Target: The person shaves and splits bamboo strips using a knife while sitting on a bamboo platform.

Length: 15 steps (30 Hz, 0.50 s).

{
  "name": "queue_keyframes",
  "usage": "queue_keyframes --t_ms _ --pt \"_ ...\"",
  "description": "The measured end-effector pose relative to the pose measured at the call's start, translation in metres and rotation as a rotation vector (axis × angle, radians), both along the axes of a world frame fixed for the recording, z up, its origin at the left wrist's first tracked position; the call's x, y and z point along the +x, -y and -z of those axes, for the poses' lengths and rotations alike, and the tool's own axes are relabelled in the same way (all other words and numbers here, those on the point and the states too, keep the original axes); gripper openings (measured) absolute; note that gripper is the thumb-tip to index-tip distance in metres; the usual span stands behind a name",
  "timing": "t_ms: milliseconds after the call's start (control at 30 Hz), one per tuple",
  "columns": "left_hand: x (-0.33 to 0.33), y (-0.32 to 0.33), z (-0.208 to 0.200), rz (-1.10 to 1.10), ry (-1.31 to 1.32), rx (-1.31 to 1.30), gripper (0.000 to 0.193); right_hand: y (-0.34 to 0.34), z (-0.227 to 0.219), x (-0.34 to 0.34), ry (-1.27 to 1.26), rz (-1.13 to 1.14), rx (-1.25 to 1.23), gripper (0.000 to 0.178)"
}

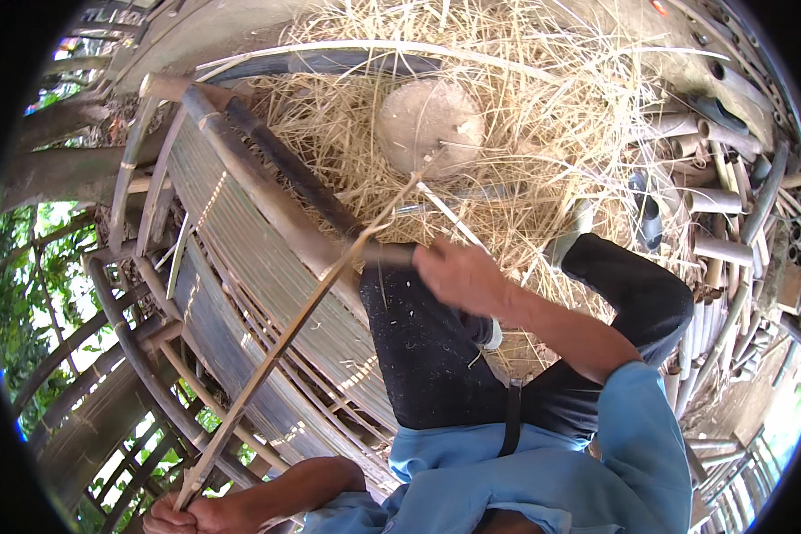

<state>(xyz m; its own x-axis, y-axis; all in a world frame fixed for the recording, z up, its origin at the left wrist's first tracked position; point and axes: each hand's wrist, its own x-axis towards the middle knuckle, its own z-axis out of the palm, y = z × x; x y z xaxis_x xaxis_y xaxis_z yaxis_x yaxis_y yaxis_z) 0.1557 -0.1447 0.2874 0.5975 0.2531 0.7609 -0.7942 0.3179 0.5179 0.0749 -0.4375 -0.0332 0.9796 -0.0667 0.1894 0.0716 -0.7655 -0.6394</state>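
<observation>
At the lower left, my left hand [191,514] is closed round the near end of a long bamboo strip [280,349]. The strip slants up and away to the right, toward a round chopping block [418,111]. My right hand [458,274] is closed round the handle of a knife [390,254], held above my thigh and pointing left. Motion smears the blade where it meets the strip, so I cannot tell how deep its edge sits. A pale split peels off near the strip's far end.
A slatted bamboo bench [249,214] runs along my left side. Straw-like shavings [543,116] cover the ground round the block. Cut bamboo tubes [716,200] are piled at the right. A long pale strip [392,44] lies across the far side.
</observation>
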Motion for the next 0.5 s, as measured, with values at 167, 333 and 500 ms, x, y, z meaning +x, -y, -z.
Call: queue_keyframes --t_ms 167,333,500 --pt "0.017 0.031 0.002 -0.308 -0.007 -0.006 0.028 0.068 0.069 0.022 -0.358 0.214 0.036 0.024" --pt "0.018 0.032 0.001 -0.272 0.037 -0.07 0.033 0.05 0.069 0.024 -0.17 -0.039 0.215 0.017" --pt "0.026 0.033 0.001 -0.526 0.019 -0.028 0.032 0.051 0.083 0.026 -0.198 0.231 0.136 0.02"
